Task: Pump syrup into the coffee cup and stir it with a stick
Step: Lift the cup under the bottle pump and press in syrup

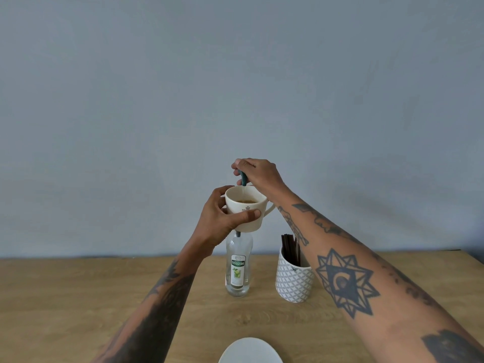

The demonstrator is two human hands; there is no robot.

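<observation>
A clear glass syrup bottle (238,271) with a green and white label stands on the wooden table. My left hand (221,218) holds a white coffee cup (247,205) in the air, right under the spout of the bottle's teal pump (243,178). Brown coffee shows inside the cup. My right hand (258,174) is closed over the pump head from above. A thin stream of syrup runs from the spout into the cup. Dark stir sticks (290,247) stand in a patterned white holder (293,281) just right of the bottle.
A white saucer (250,351) lies at the table's near edge, partly cut off by the frame. The wooden table (78,297) meets a plain grey wall behind. My right forearm passes over the stick holder.
</observation>
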